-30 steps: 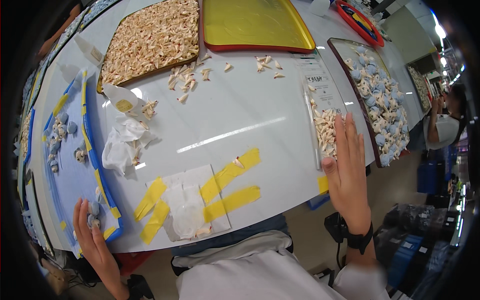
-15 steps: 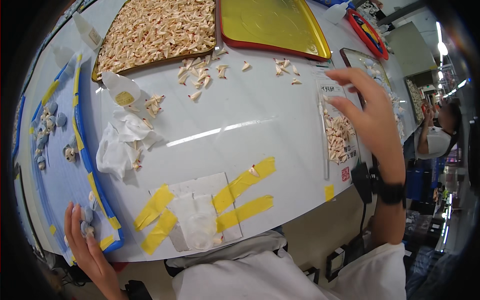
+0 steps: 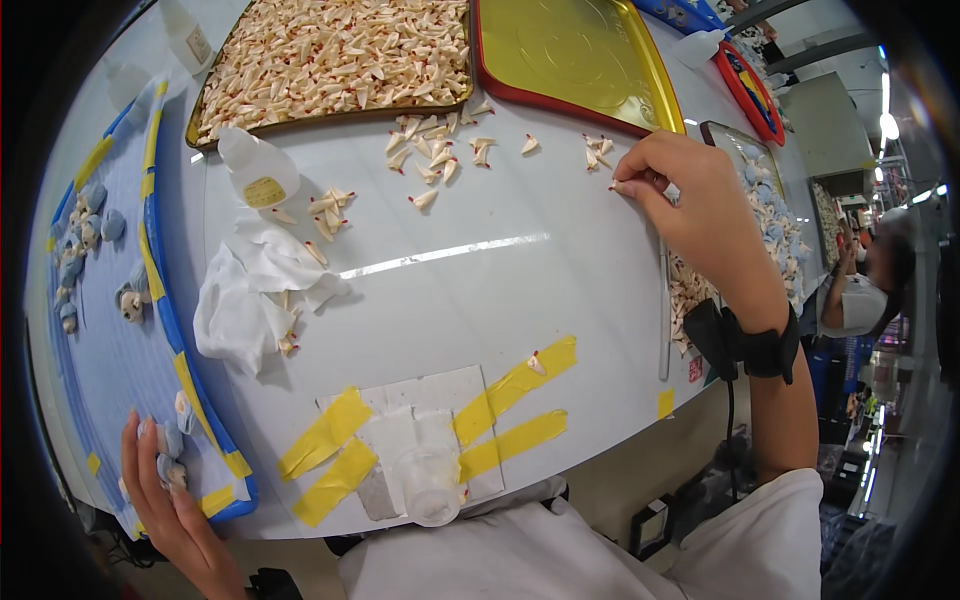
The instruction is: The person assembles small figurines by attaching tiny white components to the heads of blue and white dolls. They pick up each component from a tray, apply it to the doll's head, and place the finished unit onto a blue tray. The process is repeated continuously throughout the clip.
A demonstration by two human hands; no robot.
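My right hand (image 3: 700,205) is over the right part of the table, thumb and index finger pinched on a small cream pointed piece (image 3: 622,187). A few similar red-tipped pieces (image 3: 598,153) lie just beyond its fingertips. Far to the left, my left hand (image 3: 170,510) rests at the near end of a blue-lined tray (image 3: 150,250). Its fingers are stretched out beside small blue-and-cream figurines (image 3: 171,440), partly covering them. More figurines (image 3: 88,232) lie farther up the tray.
Several cream pieces fill a large tray (image 3: 340,70) at the back, beside a gold tray (image 3: 570,50). A white squeeze bottle (image 3: 258,170) stands near crumpled tissue (image 3: 240,310). In front, a small clear cup (image 3: 432,490) sits by yellow tape (image 3: 515,445). Another person (image 3: 860,290) is at far right.
My right hand has gone from spread fingers to a pinch and moved left, toward the loose pieces by the gold tray. My left hand stays by the figurines. The view has shifted slightly.
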